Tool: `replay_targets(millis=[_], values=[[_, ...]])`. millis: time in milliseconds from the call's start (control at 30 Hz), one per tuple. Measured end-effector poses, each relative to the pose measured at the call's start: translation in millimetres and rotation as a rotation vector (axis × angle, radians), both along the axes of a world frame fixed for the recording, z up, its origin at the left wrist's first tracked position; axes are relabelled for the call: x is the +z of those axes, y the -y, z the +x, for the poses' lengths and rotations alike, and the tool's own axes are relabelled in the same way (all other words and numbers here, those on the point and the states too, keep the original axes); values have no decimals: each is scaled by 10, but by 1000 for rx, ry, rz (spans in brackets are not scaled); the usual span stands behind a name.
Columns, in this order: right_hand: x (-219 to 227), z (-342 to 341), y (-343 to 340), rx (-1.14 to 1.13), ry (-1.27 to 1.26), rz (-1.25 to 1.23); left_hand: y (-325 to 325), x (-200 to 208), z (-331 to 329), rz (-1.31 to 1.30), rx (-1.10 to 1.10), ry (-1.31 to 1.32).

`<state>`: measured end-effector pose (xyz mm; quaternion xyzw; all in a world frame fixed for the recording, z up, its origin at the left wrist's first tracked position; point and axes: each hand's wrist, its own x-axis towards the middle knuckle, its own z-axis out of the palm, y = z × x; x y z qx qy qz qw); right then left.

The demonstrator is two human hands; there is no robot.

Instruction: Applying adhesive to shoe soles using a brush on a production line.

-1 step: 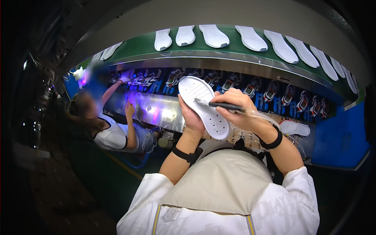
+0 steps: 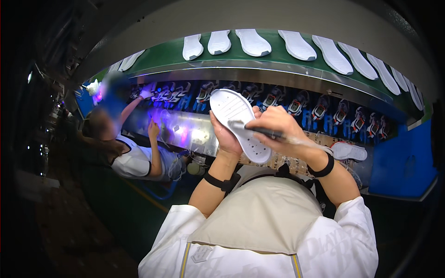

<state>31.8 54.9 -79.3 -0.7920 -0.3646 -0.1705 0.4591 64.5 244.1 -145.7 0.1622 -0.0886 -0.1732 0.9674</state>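
My left hand (image 2: 225,134) is closed around the left edge of a white shoe sole (image 2: 227,104), held tilted in front of me. Grooves cross the sole's upper part, and small holes dot its lower part. A black-handled brush (image 2: 266,131) is gripped in my right hand (image 2: 282,126). Its pale tip, slightly blurred, meets the middle of the sole. From the back of the handle a clear tube runs over my right wrist. The fingertips of my left hand are partly hidden behind the sole.
White soles (image 2: 252,42) line a green conveyor belt (image 2: 269,62) at the back. Below it, a rack carries several shoe uppers (image 2: 296,104). Another sole (image 2: 348,151) lies on the bench at right, beside a blue panel (image 2: 401,162). A co-worker (image 2: 139,155) sits at left.
My right hand and the brush have shifted slightly left, with the tip a little lower on the sole. The sole has moved a touch up and left.
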Motion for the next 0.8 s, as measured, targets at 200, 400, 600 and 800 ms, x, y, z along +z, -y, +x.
replay_targets(millis=[200,400,600,800], values=[[16,-57,19,-41,-98,-69,-41,190,146,-39,-35,-33],[198,-68,29,404,-77,-87,-205,366,287,0,-23,10],[241,-8,-1,316,88,-187,-306,432,506,-44,-101,83],[300,28,-4,182,-7,-246,-344,628,601,123,-218,184]])
